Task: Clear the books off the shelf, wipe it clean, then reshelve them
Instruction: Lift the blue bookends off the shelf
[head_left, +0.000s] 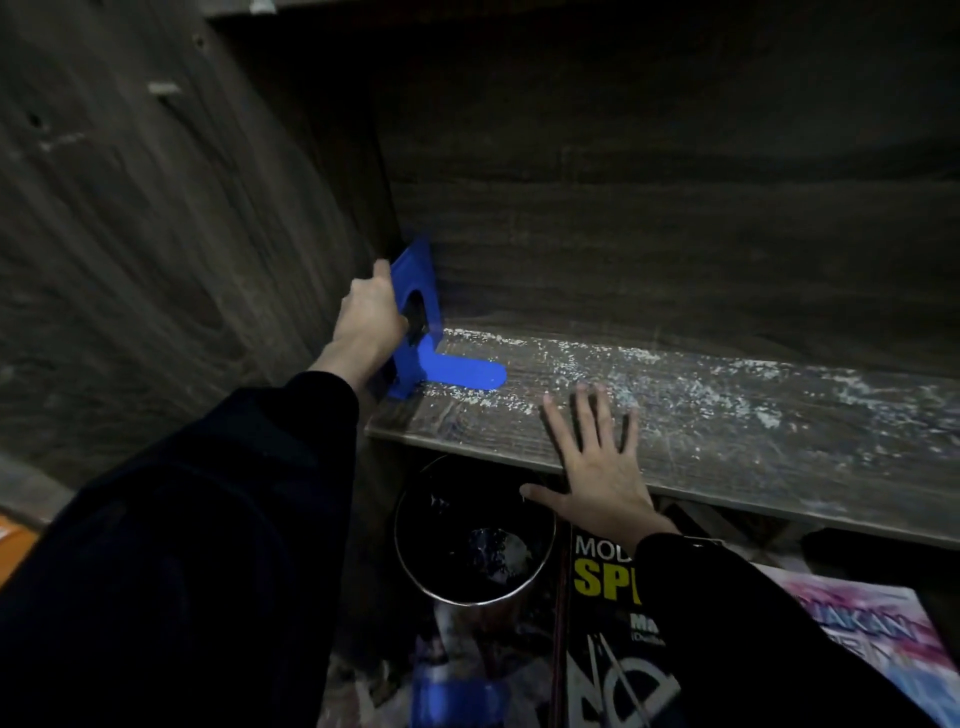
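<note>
My left hand (366, 312): fingers curled tight round the upright plate of a blue L-shaped bookend (447, 371), which stands in the left corner of the shelf (727, 415) with its flat tongue on the board. My right hand (597, 467): fingers straight and spread, flat on the shelf's front edge. The board is dark wood grain strewn with white dust. Below it are a round black bin (470, 601) with a metal rim, a glossy black book (602, 571) and a pink book (872, 639)
</note>
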